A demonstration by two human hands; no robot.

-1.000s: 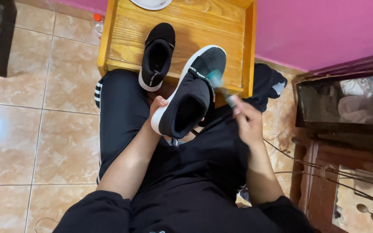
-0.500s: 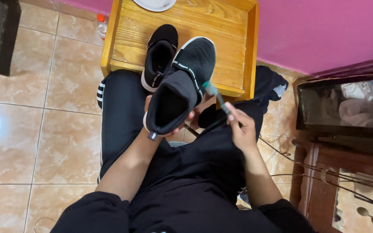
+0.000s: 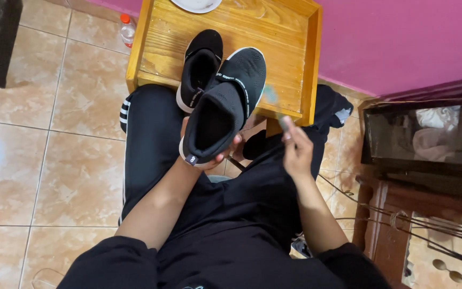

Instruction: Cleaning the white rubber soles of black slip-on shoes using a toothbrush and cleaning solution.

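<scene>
Left hand [image 3: 209, 152] fingers grip the black shoe [image 3: 225, 107] by its heel; right hand [image 3: 297, 152] fingers clasp a blurred brush [image 3: 274, 104] beside its toe.

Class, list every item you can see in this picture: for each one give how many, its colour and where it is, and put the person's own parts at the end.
held shoe: 1, black with white sole, cupped from below at the heel, toe over the tray's near edge
second shoe: 1, black, lying on the tray
wooden tray: 1, yellow-brown, on the tiled floor against the wall
plate: 1, white, at the tray's far edge, partly cut off
bottle: 1, clear with red cap, on the floor left of the tray
brush: 1, teal-tipped, blurred, beside the held shoe
cabinet: 1, dark wood, at right
wall: 1, magenta
left hand: 1, under the held shoe
right hand: 1, gripping the brush
</scene>
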